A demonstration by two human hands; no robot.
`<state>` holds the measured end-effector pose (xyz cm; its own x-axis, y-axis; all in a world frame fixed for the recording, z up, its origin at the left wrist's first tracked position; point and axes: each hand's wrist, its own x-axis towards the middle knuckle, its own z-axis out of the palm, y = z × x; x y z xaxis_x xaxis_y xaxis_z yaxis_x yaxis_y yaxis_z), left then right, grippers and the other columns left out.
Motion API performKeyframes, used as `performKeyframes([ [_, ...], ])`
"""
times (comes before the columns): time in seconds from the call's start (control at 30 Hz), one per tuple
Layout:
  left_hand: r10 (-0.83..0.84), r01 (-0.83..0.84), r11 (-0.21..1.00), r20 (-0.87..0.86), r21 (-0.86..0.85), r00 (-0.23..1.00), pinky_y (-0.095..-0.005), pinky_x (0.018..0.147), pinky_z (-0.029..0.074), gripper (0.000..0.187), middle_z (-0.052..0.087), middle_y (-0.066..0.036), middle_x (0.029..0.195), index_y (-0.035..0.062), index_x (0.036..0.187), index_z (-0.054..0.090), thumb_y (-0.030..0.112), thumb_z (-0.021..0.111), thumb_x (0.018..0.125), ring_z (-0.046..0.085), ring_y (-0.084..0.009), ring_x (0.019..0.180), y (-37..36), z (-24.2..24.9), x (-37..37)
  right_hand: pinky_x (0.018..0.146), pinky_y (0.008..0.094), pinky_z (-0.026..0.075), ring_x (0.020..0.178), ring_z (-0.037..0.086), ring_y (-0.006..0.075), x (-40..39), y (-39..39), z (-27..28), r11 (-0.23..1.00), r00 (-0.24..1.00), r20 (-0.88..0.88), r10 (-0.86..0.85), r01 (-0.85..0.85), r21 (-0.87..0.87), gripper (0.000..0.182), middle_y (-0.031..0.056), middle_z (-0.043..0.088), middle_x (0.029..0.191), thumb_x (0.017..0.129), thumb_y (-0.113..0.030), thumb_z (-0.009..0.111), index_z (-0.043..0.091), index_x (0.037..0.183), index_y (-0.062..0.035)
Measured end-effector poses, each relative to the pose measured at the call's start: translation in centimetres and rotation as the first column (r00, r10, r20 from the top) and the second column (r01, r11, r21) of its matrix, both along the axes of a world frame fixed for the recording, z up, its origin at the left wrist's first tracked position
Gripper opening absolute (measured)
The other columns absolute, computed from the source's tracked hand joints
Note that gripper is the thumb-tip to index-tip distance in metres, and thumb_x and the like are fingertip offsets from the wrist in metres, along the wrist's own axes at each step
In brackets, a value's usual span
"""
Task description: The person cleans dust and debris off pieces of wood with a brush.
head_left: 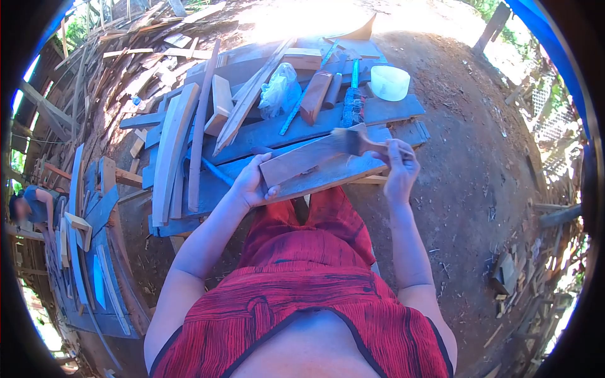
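Wooden board [301, 161] over the counter's [334, 179] near edge, long axis slanting from the left hand [253, 180] up toward the far right corner. Left grip partly closed on its near-left end; right hand [401, 167] closed round the brush [359, 143] handle, bristles pointing left at the board's far end.

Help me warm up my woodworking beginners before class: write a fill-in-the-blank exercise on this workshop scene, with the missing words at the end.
The right hand holds a ____ by its handle. The left hand grips a flat board made of ____. The round container on the workbench is coloured ____. The person's clothing is mainly ____ with dark streaks.

Missing words, in order: brush; wood; white; red.
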<state>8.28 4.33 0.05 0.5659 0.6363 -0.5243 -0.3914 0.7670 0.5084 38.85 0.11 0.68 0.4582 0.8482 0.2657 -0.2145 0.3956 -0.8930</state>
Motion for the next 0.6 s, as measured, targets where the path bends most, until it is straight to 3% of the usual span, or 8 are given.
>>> performKeyframes([
  [0.3, -0.001, 0.001, 0.999, -0.005, -0.034, 1.000, -0.0299, 0.032, 0.042, 0.044, 0.064, -0.012, 0.084, 0.0067, 0.111, 0.052, 0.043, 0.041, 0.090, 0.056, -0.0239, 0.044, 0.0, 0.1, 0.0, 0.067, 0.0236, 0.052, 0.076, 0.063, 0.0153, 2.6, -0.2, 0.7, 0.959, 0.940, 0.193, -0.283, 0.277, 0.058, 0.013, 0.0051, 0.060, 0.091, 0.091, -0.009, 0.055, 0.060, 0.097, 0.0012],
  [0.4, -0.002, 0.002, 0.999, 0.000, -0.032, 1.000, -0.0299, 0.032, 0.042, 0.043, 0.064, -0.013, 0.084, 0.0069, 0.112, 0.052, 0.043, 0.040, 0.090, 0.056, -0.0241, 0.043, 0.1, 0.3, 0.1, 0.070, 0.0225, 0.047, 0.078, 0.061, 0.0121, 0.3, -1.4, 1.1, 0.971, 0.928, 0.288, -0.238, 0.222, 0.089, 0.012, 0.0049, 0.060, 0.090, 0.091, -0.007, 0.055, 0.060, 0.097, 0.0015],
  [0.47, -0.002, 0.002, 0.999, -0.008, -0.035, 1.000, -0.0297, 0.032, 0.042, 0.044, 0.063, -0.014, 0.084, 0.0068, 0.112, 0.052, 0.043, 0.038, 0.090, 0.056, -0.0236, 0.043, 0.0, 0.6, 0.2, 0.072, 0.0235, 0.045, 0.078, 0.059, 0.0112, -1.8, -2.8, 1.3, 0.992, 0.841, 0.526, -0.130, 0.110, 0.069, 0.010, 0.0053, 0.060, 0.090, 0.090, -0.004, 0.055, 0.059, 0.097, 0.0020],
  [0.53, -0.004, 0.004, 0.999, 0.010, -0.034, 1.000, -0.0296, 0.032, 0.042, 0.045, 0.064, -0.015, 0.083, 0.0062, 0.111, 0.052, 0.043, 0.037, 0.091, 0.056, -0.0232, 0.043, 0.1, 0.4, 0.1, 0.072, 0.0248, 0.044, 0.081, 0.058, 0.0131, -3.9, -3.7, 1.2, 0.995, 0.811, 0.577, -0.090, 0.048, 0.089, 0.010, 0.0076, 0.060, 0.090, 0.088, -0.001, 0.055, 0.059, 0.097, 0.0026],
  [0.6, -0.009, 0.010, 0.999, 0.027, -0.034, 1.000, -0.0295, 0.032, 0.042, 0.045, 0.064, -0.015, 0.083, 0.0056, 0.111, 0.052, 0.043, 0.036, 0.091, 0.056, -0.0228, 0.042, 0.3, -0.4, -0.1, 0.067, 0.0273, 0.045, 0.075, 0.057, 0.0201, -6.2, -4.4, 2.0, 0.986, 0.821, 0.568, -0.058, -0.040, 0.160, 0.016, 0.0110, 0.060, 0.089, 0.080, 0.000, 0.063, 0.060, 0.096, -0.0008],
])
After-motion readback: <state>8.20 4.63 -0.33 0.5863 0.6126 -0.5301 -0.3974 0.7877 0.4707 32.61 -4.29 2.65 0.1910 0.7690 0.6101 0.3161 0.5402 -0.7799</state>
